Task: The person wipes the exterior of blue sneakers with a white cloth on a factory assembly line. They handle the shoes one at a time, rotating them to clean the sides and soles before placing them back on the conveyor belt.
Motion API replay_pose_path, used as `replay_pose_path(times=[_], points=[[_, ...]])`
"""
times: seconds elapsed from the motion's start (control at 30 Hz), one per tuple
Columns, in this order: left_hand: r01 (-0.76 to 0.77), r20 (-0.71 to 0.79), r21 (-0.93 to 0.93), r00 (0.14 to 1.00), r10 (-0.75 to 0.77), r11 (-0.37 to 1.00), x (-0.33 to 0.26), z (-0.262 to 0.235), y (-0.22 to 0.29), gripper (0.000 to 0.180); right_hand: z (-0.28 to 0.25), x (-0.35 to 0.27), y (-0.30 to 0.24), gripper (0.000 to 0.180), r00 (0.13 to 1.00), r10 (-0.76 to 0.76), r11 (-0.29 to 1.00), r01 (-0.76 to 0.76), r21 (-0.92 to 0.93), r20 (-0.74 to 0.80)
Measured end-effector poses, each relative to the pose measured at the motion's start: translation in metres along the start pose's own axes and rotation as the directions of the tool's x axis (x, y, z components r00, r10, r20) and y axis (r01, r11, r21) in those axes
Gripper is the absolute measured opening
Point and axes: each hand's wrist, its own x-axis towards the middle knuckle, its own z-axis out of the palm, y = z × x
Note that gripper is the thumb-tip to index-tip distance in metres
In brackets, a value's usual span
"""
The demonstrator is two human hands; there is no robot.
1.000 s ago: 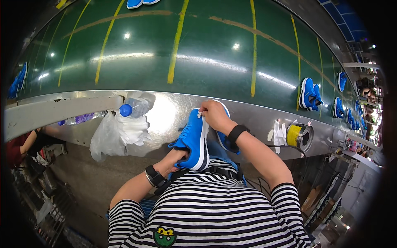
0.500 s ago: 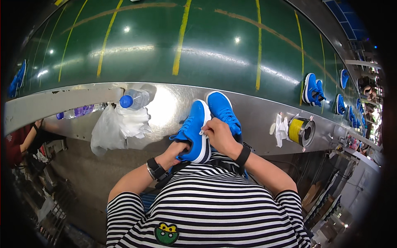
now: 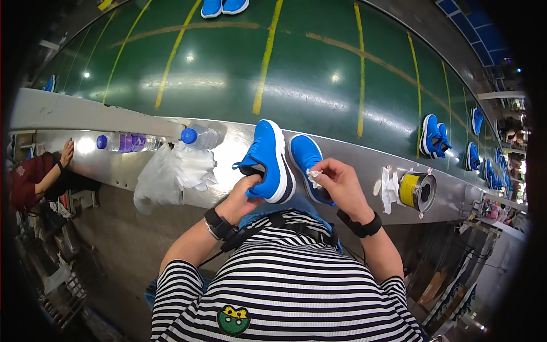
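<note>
A blue sneaker (image 3: 264, 157) with a white sole is held by the heel in my left hand (image 3: 240, 200), the fingers partly hidden by the shoe. It tilts so that the sole's side faces right. My right hand (image 3: 343, 187) pinches a small crumpled white scrap (image 3: 313, 178), possibly cloth or tissue, between thumb and fingers. Just behind that scrap a second blue sneaker (image 3: 303, 150) lies on the metal ledge (image 3: 239, 128), toe pointing away from me. My right hand covers part of its heel end.
Beyond the ledge runs a green conveyor belt (image 3: 216, 68) with yellow lines, carrying blue sneakers (image 3: 434, 137) at right and far. Left stand a blue-capped bottle (image 3: 202, 137) and a white plastic bag (image 3: 156, 176). A yellow-labelled tin (image 3: 416, 191) and white strips (image 3: 390, 191) sit right. Another person's hand (image 3: 67, 153) shows far left.
My right hand has moved right with the white scrap, off the held sneaker's side. That sneaker has turned, showing more sole, and is farther from the other. Another pair appears on the far belt.
</note>
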Motion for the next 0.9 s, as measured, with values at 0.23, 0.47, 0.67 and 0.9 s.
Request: replay_pose_path(times=[0.23, 0.47, 0.67, 0.9], points=[[-0.046, 0.077, -0.126, 0.995, 0.056, 0.991, 0.014, 0.009, -0.005, 0.028, 0.041, 0.011, 0.022, 0.008, 0.924, -0.356, 0.890, 0.290, -0.352, -0.138], [-0.158, 0.084, -0.273, 0.979, 0.187, 0.949, 0.001, 0.043, 0.004, 0.024, 0.060, -0.030, 0.054, 0.007, 0.875, -0.482, 0.796, 0.461, -0.392, 0.050], [-0.453, -0.056, 0.173, 0.882, 0.468, 0.875, 0.009, 0.020, -0.004, 0.034, -0.048, -0.034, 0.080, 0.010, 0.787, -0.315, 0.941, 0.332, -0.067, -0.530], [-0.335, -0.118, 0.425, 0.901, 0.418, 0.841, 0.039, -0.024, -0.041, 0.068, -0.083, -0.026, 0.152, 0.029, 0.666, -0.655, 0.450, -0.035, -0.892, -0.357]])
